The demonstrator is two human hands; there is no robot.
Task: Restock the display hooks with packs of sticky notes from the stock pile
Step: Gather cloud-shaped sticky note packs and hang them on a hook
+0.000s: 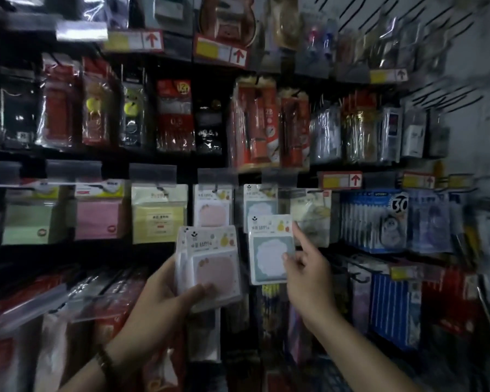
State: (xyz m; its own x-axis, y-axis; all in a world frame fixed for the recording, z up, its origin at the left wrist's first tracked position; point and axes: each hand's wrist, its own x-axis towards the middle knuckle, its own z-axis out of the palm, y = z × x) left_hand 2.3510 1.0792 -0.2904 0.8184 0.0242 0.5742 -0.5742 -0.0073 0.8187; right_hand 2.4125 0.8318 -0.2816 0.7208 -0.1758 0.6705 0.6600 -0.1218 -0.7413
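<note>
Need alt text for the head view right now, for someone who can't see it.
Left hand holds a few pink sticky-note packs while the right hand lifts a blue pack toward matching blue packs on their hook. Dim store display; more pink packs hang to the left.

Both forearms are bare, with no sleeves showing up to the frame's lower edge. The left wrist wears a dark beaded bracelet [104, 363], its beads round and close-set. The right wrist and both hands carry no rings or bands that show.
</note>
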